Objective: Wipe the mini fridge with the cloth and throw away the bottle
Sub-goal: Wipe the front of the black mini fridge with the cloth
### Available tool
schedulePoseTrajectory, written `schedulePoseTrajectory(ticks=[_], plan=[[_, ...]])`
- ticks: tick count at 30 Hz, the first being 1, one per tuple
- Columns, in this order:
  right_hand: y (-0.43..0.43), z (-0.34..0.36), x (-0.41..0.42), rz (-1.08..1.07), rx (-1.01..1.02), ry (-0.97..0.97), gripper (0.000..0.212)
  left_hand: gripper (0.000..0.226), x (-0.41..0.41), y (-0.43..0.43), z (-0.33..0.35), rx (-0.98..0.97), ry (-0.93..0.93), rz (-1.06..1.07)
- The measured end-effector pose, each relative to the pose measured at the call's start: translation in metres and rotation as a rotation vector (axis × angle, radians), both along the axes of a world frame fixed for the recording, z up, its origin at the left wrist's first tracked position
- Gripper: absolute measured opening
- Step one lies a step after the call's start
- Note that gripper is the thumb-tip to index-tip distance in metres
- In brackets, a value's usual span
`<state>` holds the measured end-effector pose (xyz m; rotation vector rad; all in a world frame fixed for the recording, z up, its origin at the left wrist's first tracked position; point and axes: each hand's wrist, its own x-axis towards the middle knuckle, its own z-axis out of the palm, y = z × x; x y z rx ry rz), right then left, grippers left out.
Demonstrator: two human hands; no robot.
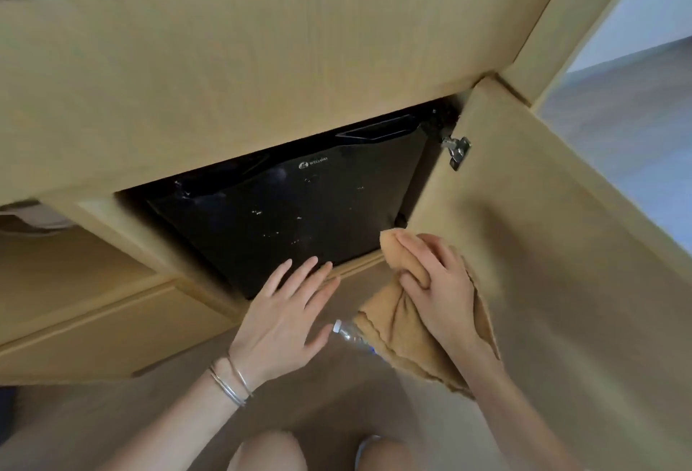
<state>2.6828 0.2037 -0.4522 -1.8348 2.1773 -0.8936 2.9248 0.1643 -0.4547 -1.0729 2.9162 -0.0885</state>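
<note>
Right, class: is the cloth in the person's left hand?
No, the right hand grips the cloth, while the left hand rests open-fingered at the mini fridge's lower edge.

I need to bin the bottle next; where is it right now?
In the head view, low centre: the bottle pokes out from under the cloth the right hand grips, beside the left hand.

Floor [318,414]: one clear plastic bottle [349,335] lies on its side, close before the cabinet [355,267] base. The cloth [397,332] hides its lower part.
</note>
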Motion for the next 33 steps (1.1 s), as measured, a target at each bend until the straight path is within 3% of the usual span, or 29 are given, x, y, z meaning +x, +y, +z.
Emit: schedulePoseTrajectory(ticks=[8,17,26,33], plan=[[-0.043,-0.096,-0.017,0.04,-0.253,0.075,0.042,0.062,-0.013,-0.036,-0.098,-0.198,0.04,-0.032],[-0.077,-0.114,-0.039,0.035,-0.551,0.244,0.036,0.062,-0.037,-0.074,-0.112,-0.435,0.17,-0.051],[-0.1,-0.069,-0.046,-0.079,-0.606,0.307,0.051,0.064,-0.062,-0.115,-0.07,-0.597,0.182,-0.082],[-0.082,-0.147,-0.026,-0.009,-0.6,0.143,0.044,0.06,-0.027,-0.077,-0.145,-0.493,0.215,-0.034]])
